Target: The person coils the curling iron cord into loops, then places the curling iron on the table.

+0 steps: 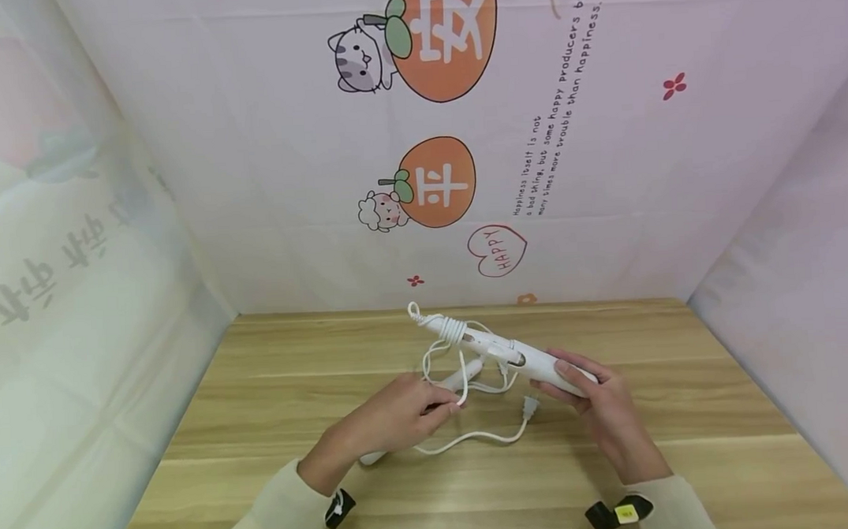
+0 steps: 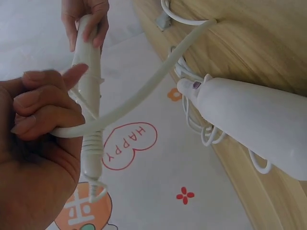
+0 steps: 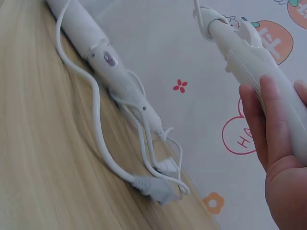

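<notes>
My right hand (image 1: pixel 604 403) grips the thick end of a white curling iron (image 1: pixel 542 366), thumb on top and fingers underneath, holding it tilted above the table. White cord (image 1: pixel 453 331) is wound in several turns round its thinner far end. My left hand (image 1: pixel 402 415), fingers curled, pinches a length of that white cord (image 2: pixel 144 96), which bows away from the fingers in the left wrist view. A second white curling iron (image 2: pixel 254 115) lies on the table behind and under my left hand, partly hidden by it in the head view.
A loose cord on the wooden table (image 1: pixel 261 429) ends in a two-pin plug (image 1: pixel 530 407). Another plug (image 3: pixel 168 166) lies among cord loops by the second iron's thin end. Printed cloth walls (image 1: pixel 285 184) enclose the back and both sides.
</notes>
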`<state>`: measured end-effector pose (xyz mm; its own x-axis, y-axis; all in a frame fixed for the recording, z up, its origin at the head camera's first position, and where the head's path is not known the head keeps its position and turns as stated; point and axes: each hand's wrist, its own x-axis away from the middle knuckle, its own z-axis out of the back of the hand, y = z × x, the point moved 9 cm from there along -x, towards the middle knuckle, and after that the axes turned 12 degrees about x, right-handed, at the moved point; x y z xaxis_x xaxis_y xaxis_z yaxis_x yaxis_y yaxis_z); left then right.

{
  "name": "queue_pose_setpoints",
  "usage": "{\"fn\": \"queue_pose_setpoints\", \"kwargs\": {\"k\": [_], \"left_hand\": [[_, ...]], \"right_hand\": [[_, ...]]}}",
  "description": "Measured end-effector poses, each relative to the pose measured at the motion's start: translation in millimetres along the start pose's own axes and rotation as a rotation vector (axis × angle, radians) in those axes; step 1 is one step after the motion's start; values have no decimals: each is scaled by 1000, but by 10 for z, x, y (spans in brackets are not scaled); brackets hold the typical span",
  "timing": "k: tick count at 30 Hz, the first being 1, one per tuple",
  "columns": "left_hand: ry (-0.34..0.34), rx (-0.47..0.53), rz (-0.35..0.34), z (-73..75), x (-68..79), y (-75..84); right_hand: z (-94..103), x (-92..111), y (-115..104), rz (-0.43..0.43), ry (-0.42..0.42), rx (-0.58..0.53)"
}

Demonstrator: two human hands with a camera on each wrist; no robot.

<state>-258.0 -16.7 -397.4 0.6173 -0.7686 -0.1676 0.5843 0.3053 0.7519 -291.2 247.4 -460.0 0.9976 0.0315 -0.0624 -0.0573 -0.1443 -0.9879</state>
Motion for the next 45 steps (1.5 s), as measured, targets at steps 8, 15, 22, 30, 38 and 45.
{"fn": "queue_pose_setpoints", "kwargs": {"k": [8,15,22,30,38,45], "left_hand": [[28,19,21,128,18,18],[234,-144,27,575,41,49],[232,-257,-49,738,-49,-31],[79,110,32,670,-116,-370],[-41,434,64,469,-142,-569],[34,471,16,323,-180,-595]], "right_hand": [[12,17,40,8,-14,60],[-45,49,-30,121,-135,261],[-178,138,-154,209,-290,413],[-239,244,-227,280,-432,264],[-298,261,-312,329,-507,142],[-284,216,-404,359,-436,101]]}}
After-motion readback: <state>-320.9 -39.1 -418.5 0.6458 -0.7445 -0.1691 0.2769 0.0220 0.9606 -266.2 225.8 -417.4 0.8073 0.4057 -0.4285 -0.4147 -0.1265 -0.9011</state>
